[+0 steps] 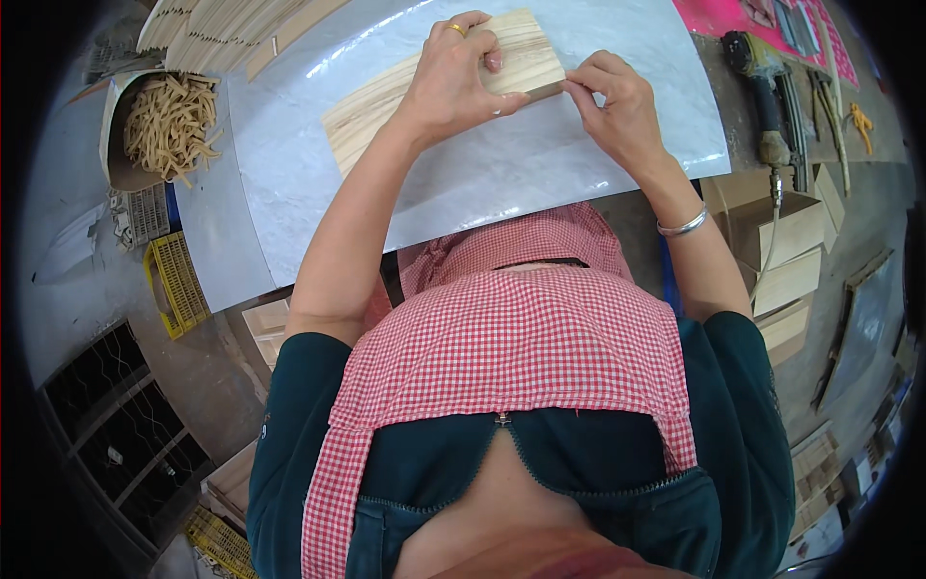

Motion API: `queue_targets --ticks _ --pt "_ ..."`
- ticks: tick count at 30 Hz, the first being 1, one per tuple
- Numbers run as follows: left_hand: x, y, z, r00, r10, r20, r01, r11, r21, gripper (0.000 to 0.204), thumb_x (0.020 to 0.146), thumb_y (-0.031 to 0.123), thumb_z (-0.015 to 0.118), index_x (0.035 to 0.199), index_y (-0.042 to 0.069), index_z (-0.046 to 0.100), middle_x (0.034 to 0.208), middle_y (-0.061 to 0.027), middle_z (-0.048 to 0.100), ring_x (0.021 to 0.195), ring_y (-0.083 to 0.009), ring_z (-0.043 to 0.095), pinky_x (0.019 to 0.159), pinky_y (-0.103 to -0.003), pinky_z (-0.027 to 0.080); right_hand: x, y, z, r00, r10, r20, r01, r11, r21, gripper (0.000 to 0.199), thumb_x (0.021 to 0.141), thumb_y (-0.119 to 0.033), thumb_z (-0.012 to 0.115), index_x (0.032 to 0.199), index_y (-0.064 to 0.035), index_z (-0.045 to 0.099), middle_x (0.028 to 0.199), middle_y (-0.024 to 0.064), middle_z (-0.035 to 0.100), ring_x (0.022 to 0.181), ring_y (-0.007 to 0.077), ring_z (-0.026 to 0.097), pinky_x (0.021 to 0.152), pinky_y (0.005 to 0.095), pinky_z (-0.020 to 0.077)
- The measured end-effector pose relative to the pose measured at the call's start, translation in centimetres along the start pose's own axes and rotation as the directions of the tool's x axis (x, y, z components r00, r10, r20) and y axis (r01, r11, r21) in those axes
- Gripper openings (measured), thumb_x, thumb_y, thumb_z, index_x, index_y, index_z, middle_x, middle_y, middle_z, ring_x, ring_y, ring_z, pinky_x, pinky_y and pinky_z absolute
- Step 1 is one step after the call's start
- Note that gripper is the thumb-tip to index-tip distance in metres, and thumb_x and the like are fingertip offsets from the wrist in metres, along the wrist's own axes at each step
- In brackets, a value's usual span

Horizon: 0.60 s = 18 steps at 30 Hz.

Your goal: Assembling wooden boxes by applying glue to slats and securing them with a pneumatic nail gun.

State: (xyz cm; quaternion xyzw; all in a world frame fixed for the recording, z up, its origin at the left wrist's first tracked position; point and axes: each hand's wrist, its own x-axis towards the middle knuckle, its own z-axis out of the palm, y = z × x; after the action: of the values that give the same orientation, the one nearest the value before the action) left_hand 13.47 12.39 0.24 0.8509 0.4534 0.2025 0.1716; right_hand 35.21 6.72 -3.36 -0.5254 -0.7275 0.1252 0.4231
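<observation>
A pale wooden board (pixel 526 53) with streaky grain lies slantwise on the light grey sheet-covered table (pixel 482 174). My left hand (pixel 458 77) is curled over the board, its thumb pressed to the near edge and its fingers on the top face. At the board's right near corner, my right hand (pixel 617 101) pinches with thumb and forefinger. A narrow brownish strip shows along the near edge between the two hands; whether it is a separate piece or the board's own side, I cannot tell.
Small wooden strips (pixel 174 121) fill an open container at the left. Thin wooden slats (pixel 217 34) are stacked at the far left. An air tool (pixel 762 87) with a hose (pixel 769 246) lies to the right, above wooden panels (pixel 791 256). A yellow crate (pixel 177 285) stands below left.
</observation>
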Motion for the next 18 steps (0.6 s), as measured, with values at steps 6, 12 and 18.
queue_targets --ticks 6,12,18 --pt "0.3 -0.1 0.0 1.0 0.0 -0.002 0.0 1.0 -0.016 0.04 0.062 0.024 0.086 0.077 0.005 0.055 0.136 -0.0162 0.054 0.121 -0.0347 0.049 0.101 -0.039 0.045 0.8 0.1 -0.5 0.991 -0.092 0.097 0.107 0.981 -0.163 0.007 0.081 -0.001 0.071 0.087 -0.0013 0.073 0.082 0.0024 0.062 0.07 0.0174 0.055 0.065 0.0291 0.0458" --pt "0.3 -0.4 0.3 1.0 0.029 -0.01 -0.028 1.0 0.005 0.04 0.06 0.026 0.086 0.078 0.004 0.058 0.132 -0.018 0.056 0.116 -0.0359 0.05 0.1 -0.04 0.046 0.8 -0.1 -0.6 0.989 -0.111 0.102 0.132 0.965 -0.226 0.005 0.082 -0.003 0.072 0.086 -0.0019 0.074 0.081 0.0023 0.061 0.07 0.0178 0.056 0.064 0.0295 0.0461" --pt "0.5 -0.5 0.5 0.995 0.094 -0.044 -0.091 0.994 0.061 0.037 0.068 0.029 0.083 0.083 0.003 0.062 0.125 -0.0158 0.06 0.112 -0.0336 0.054 0.099 -0.04 0.045 0.2 0.7 -1.6 0.982 0.062 0.181 -0.052 0.997 -0.059 0.009 0.086 -0.009 0.073 0.093 -0.0037 0.076 0.088 0.0028 0.065 0.071 0.017 0.058 0.063 0.0295 0.0469"
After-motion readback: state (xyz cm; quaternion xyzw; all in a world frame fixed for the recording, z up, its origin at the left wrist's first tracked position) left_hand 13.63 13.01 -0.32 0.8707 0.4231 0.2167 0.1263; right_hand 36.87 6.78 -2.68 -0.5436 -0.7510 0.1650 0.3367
